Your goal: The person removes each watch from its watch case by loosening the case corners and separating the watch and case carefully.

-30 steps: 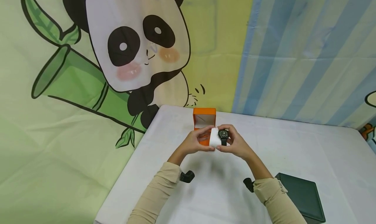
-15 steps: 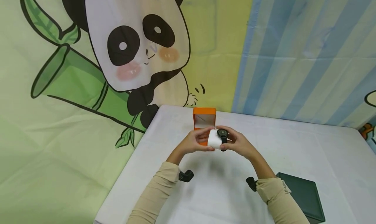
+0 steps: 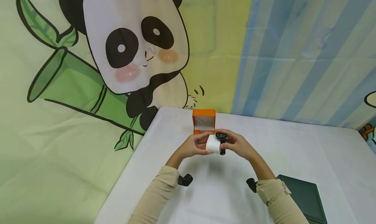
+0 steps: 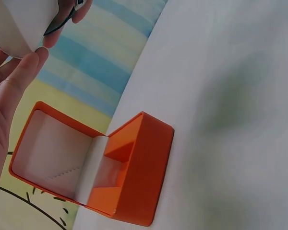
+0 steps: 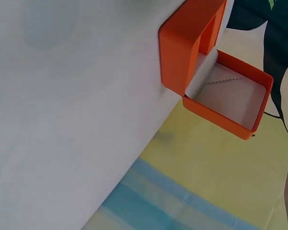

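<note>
A white watch cushion is pinched by the left hand, thumb below and fingers above; at its right end a black wristwatch is pinched between the right hand's thumb and fingers, as the head view shows. Both are held above the white-covered table, just in front of an open orange watch box. Whether the strap loops round the cushion cannot be told. In the left wrist view, the recess in the box's base, largely hidden by the left hand from above, is laid bare. In the right wrist view, the box is shown with only a sliver of hand at the edge. A dark green box, partly covered by the right sleeve, is seen in the head view alone.
</note>
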Demonstrator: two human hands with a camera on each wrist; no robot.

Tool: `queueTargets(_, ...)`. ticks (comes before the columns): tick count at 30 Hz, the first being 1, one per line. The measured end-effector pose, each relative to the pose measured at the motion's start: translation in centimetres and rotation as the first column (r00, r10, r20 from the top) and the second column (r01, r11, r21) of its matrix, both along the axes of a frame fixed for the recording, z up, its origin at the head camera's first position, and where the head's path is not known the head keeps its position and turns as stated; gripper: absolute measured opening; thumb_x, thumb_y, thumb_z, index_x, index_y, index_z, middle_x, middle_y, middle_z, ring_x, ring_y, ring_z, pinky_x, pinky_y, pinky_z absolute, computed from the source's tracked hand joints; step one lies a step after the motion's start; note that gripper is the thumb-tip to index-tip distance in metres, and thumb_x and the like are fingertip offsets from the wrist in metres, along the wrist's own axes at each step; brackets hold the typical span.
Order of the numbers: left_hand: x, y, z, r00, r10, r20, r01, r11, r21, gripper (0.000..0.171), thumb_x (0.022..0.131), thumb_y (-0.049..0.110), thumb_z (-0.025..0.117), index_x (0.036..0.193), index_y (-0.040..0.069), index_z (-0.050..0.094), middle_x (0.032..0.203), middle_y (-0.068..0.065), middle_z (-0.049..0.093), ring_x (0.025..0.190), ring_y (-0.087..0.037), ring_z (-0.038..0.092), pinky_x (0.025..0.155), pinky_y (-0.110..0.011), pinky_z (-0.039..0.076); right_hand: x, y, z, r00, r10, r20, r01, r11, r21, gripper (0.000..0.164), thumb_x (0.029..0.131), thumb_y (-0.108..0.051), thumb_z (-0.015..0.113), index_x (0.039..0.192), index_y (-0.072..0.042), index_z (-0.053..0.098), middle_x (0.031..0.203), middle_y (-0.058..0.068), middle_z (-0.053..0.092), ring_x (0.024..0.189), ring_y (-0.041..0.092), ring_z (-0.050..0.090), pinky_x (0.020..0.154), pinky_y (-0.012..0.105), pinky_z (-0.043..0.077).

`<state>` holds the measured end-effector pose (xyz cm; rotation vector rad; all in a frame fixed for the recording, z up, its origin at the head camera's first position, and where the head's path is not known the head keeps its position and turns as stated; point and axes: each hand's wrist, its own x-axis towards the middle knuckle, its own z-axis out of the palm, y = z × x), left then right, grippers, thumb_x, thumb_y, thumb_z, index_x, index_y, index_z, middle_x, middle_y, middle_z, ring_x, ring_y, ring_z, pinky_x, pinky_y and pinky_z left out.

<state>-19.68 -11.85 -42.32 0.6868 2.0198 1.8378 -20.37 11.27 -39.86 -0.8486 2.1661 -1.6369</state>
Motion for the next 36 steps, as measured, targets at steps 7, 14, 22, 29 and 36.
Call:
queueTargets(7,0.2,-0.4,-1.1,0.998,0.024,0.064,-0.024,1.000,-0.005,0.073,0.075,-0.005,0.070,0.138,-0.003,0.034,0.134,-0.025,0.045,0.116,-0.035,0.052,0.087,-0.033,0.049,-0.8,-0.1,-1.4,0.980,-0.171,-0.099,0.182,0.976,0.119,0.042,0.087,-0.031,0.060,0.123,-0.009,0.058,0.119,0.014,0.061,0.105,0.027,0.059,0.083,0.041,0.050)
queueTargets(14,0.3,-0.7,-2.1,0.994,0.073,0.087,-0.073,0.997,0.001,0.074,0.072,-0.007,0.071,0.138,0.001,0.038,0.133,-0.023,0.045,0.118,-0.035,0.050,0.087,-0.032,0.050,-2.9,0.1,-3.5,0.879,-0.359,-0.314,0.417,0.897,0.144,0.034,0.082,-0.023,0.067,0.111,-0.005,0.066,0.115,0.016,0.055,0.104,0.031,0.048,0.074,0.033,0.047)
queueTargets(22,0.4,-1.5,-3.1,0.990,0.091,0.103,-0.092,0.996,0.004,0.075,0.072,-0.007,0.071,0.138,0.004,0.038,0.135,-0.023,0.044,0.119,-0.032,0.050,0.088,-0.031,0.049,-3.9,-0.2,-6.7,0.814,-0.399,-0.422,0.542,0.783,0.306,0.034,0.080,-0.017,0.070,0.111,-0.005,0.066,0.097,0.016,0.064,0.087,0.031,0.062,0.070,0.040,0.052)
queueTargets(29,0.1,-2.3,-3.3,0.984,0.134,0.115,-0.133,0.991,-0.009,0.075,0.073,-0.001,0.073,0.139,0.006,0.038,0.135,-0.022,0.044,0.119,-0.031,0.051,0.087,-0.031,0.049,-4.4,-1.0,-8.8,0.802,-0.256,-0.540,0.567,0.610,0.553,0.032,0.079,-0.020,0.070,0.109,-0.009,0.068,0.102,0.015,0.067,0.080,0.032,0.065,0.063,0.041,0.052)
queueTargets(36,-0.3,-2.9,-1.8,0.985,0.130,0.110,-0.129,0.991,-0.016,0.075,0.074,-0.003,0.071,0.139,0.000,0.035,0.135,-0.027,0.042,0.120,-0.037,0.048,0.089,-0.036,0.048,-5.2,-2.0,-9.2,0.878,-0.082,-0.472,0.442,0.516,0.734,0.033,0.079,-0.028,0.070,0.108,-0.011,0.069,0.094,0.013,0.068,0.075,0.026,0.063,0.061,0.038,0.049)
